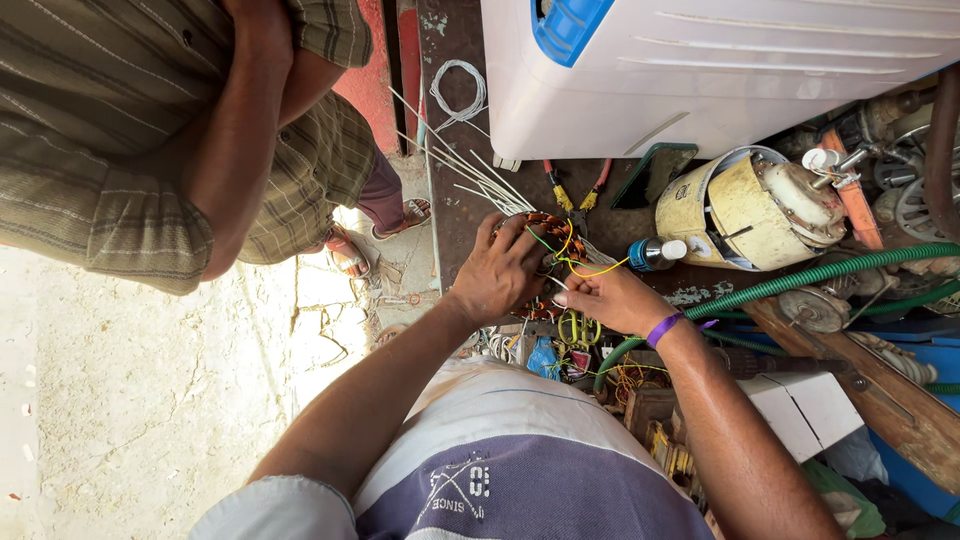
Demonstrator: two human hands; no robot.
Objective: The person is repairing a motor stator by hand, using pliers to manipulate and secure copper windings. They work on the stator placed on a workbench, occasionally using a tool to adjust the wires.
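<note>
A bystander in an olive striped shirt [120,130] stood at far left with arms folded, sandalled feet on the cracked concrete floor [130,400]. Next along, a loop of white wire [458,92] lay on the dark workbench [450,210], w/ a fan of white sleeved leads [470,170] running down toward the work.

The left hand [497,272] lay palm-down over the copper motor winding [556,228], fingers curled round its near-left edge and clamping it to the bench; the coil showed just past the fingertips and again below the palm. The winding sat about mid-frame, between both hands.

The right hand [612,298] (purple band at the wrist) met it from the right, thumb and forefinger pinched on a yellow wire [592,270] that looped out of the coil; a green wire [538,240] ran beside it, whether gripped too I couldn't tell.

Above lay red-handled pliers [575,190], then a dark phone [652,172]. Right of the hands: a small bottle w/ blue body and white cap [654,253], a cream motor housing [745,210], a green ribbed hose [830,275]. A white appliance casing [720,70] filled the top.
</note>
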